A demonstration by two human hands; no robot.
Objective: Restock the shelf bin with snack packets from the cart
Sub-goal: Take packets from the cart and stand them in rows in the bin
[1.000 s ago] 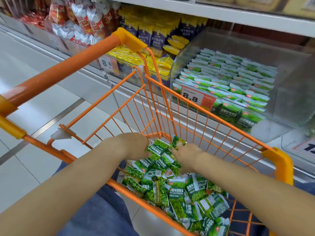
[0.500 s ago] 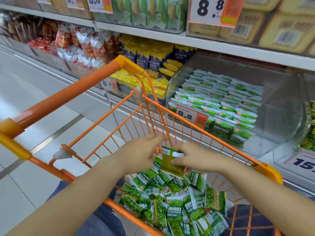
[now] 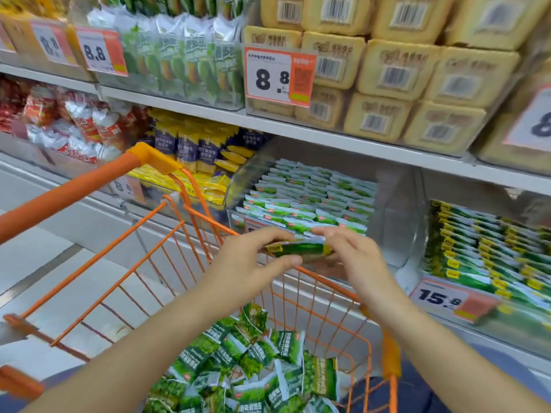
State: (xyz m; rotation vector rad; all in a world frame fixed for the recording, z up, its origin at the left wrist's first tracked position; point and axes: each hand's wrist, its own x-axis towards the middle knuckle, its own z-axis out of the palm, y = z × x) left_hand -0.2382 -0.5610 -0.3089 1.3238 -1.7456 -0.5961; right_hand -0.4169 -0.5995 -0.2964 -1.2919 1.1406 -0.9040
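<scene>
Two hands [image 3: 249, 260] [image 3: 354, 257] pinch one flat green snack packet [image 3: 301, 249] edge-on

The cart [image 3: 185, 242] is orange-coated metal wire with a smooth, slightly shiny plastic handle [image 3: 74, 186] and yellow plastic corner caps. The snack packets [image 3: 259, 362] heaped in it are glossy green printed film, crinkled and catching the light, like the one packet [image 3: 298, 248] held between the hands. The shelf bin [image 3: 387, 210] is clear, glossy plastic, its price tag [image 3: 280, 77] matt paper.
</scene>
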